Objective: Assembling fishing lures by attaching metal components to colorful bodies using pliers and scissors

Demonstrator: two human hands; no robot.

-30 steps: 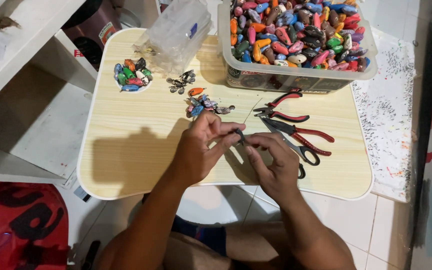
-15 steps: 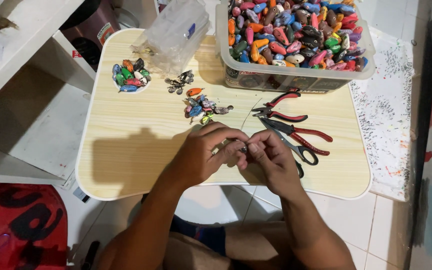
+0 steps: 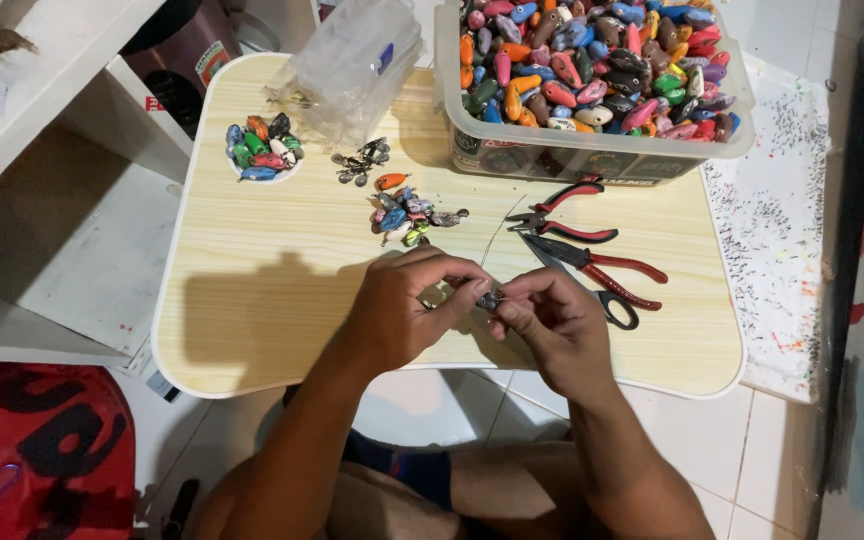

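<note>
My left hand (image 3: 407, 305) and my right hand (image 3: 550, 318) meet over the front of a small light wooden table (image 3: 272, 290). Their fingertips pinch one small dark metal piece (image 3: 492, 298) between them. A thin wire (image 3: 497, 232) runs up from the hands toward the pliers. Just beyond the hands lies a small pile of painted lure-shaped pieces (image 3: 407, 212). Two red-handled pliers (image 3: 592, 250) and black-handled scissors (image 3: 614, 305) lie to the right of my hands.
A clear tub (image 3: 592, 150) full of colourful oval pieces stands at the back right. A white dish (image 3: 262, 150) of coloured pieces, a clear plastic bag (image 3: 357, 65) and small metal hooks (image 3: 362, 162) sit at the back left. White shelving (image 3: 42, 110) is left.
Both hands have drawn closer to me and closed together on the small metal piece. The things on the table have not moved.
</note>
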